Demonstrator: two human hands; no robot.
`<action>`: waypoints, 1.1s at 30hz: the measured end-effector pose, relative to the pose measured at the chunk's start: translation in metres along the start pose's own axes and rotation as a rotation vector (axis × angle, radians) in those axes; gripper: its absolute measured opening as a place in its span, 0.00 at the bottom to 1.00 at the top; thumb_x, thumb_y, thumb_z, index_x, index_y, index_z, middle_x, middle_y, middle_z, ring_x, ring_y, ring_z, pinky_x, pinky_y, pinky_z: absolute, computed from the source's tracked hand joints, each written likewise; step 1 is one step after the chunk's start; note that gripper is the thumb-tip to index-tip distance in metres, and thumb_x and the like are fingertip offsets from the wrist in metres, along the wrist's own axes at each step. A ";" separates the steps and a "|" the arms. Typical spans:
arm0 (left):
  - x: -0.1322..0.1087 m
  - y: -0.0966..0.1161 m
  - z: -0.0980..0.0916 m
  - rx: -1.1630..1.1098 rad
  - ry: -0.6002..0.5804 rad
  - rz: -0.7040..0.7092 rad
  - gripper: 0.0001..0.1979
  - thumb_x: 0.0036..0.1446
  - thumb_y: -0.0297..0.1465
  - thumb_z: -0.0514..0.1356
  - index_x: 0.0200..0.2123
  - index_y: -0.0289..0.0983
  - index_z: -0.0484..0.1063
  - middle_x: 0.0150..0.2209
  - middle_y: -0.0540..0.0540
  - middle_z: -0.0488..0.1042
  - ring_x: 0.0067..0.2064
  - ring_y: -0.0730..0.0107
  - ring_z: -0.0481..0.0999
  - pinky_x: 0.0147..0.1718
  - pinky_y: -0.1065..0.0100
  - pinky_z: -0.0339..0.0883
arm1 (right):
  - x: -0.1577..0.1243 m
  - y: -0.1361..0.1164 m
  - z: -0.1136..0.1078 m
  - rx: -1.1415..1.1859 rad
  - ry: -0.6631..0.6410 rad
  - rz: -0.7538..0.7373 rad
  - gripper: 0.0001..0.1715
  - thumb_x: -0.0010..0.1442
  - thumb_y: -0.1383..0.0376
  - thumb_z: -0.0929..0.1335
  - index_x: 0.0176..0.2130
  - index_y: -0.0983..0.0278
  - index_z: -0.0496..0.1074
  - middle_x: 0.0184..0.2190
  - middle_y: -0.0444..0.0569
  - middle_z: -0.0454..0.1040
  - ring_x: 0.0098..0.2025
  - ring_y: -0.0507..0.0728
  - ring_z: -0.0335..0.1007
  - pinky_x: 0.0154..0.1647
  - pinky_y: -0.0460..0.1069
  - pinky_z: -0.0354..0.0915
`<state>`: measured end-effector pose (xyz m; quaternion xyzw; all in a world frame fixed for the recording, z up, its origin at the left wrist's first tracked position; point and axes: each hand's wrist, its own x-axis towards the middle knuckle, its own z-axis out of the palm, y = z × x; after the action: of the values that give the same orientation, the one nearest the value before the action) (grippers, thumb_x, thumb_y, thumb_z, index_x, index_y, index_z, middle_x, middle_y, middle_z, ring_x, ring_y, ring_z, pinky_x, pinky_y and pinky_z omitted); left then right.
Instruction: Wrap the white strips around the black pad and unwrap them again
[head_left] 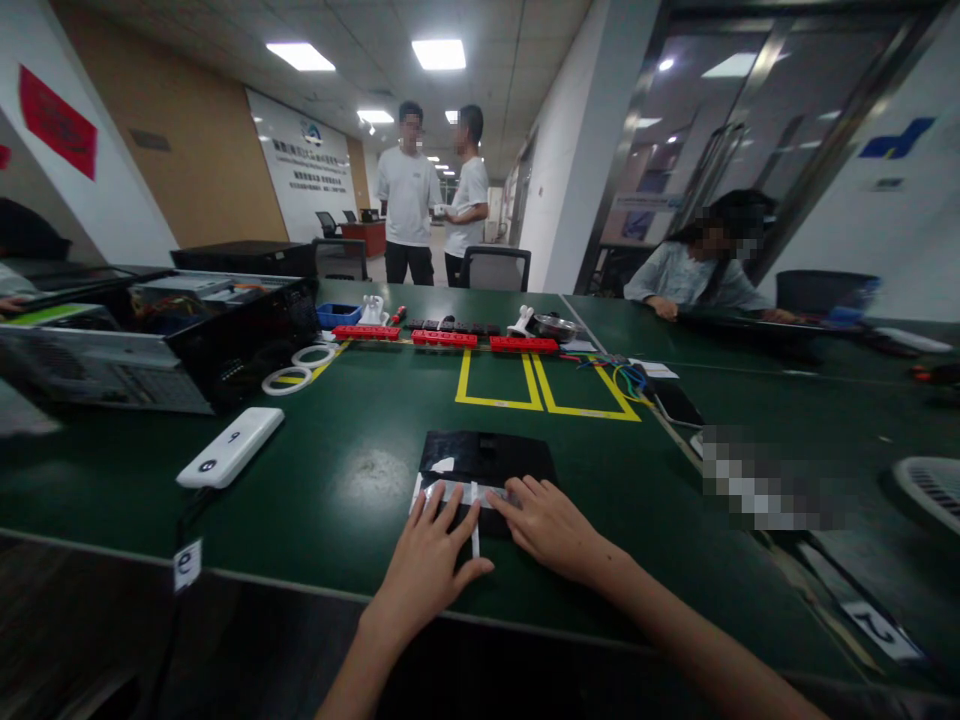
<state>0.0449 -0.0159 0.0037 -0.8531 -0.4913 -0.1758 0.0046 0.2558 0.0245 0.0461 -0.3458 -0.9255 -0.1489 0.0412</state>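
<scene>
A flat black panel (487, 455) with white strips along its near edge lies on the green table (352, 480) in front of me. My left hand (429, 562) rests flat on its near left part, fingers spread over the white strips. My right hand (551, 525) lies flat on its near right part, fingers stretched toward the left. Neither hand grips anything.
A white power bank (231, 447) lies to the left, an open computer case (150, 340) behind it, with white tape rolls (300, 367). Yellow tape squares (540, 385), red strips (444, 338) and coloured wires (622, 375) sit farther back. A seated person is at right; two people stand behind.
</scene>
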 end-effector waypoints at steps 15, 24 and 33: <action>0.000 0.000 -0.003 0.018 -0.042 -0.014 0.31 0.58 0.49 0.51 0.62 0.44 0.55 0.63 0.38 0.55 0.64 0.43 0.50 0.56 0.41 0.51 | -0.005 -0.005 0.001 0.027 0.010 -0.020 0.32 0.62 0.51 0.58 0.59 0.65 0.59 0.47 0.58 0.68 0.45 0.62 0.64 0.43 0.56 0.59; 0.002 -0.005 -0.022 -0.210 -0.024 -0.056 0.29 0.63 0.41 0.50 0.64 0.44 0.47 0.63 0.42 0.56 0.64 0.57 0.54 0.59 0.51 0.52 | -0.005 0.000 -0.005 0.047 0.005 -0.010 0.26 0.64 0.55 0.58 0.56 0.64 0.62 0.44 0.55 0.68 0.42 0.59 0.63 0.41 0.53 0.58; -0.019 -0.073 -0.019 -0.106 0.152 -0.332 0.20 0.64 0.34 0.45 0.56 0.37 0.65 0.56 0.42 0.69 0.57 0.63 0.67 0.58 0.56 0.56 | -0.004 0.008 -0.009 0.055 0.232 -0.017 0.18 0.63 0.68 0.59 0.50 0.68 0.69 0.39 0.55 0.71 0.40 0.57 0.64 0.39 0.52 0.59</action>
<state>-0.0305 0.0025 0.0042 -0.7437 -0.6135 -0.2635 -0.0323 0.2637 0.0251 0.0564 -0.3170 -0.9211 -0.1629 0.1563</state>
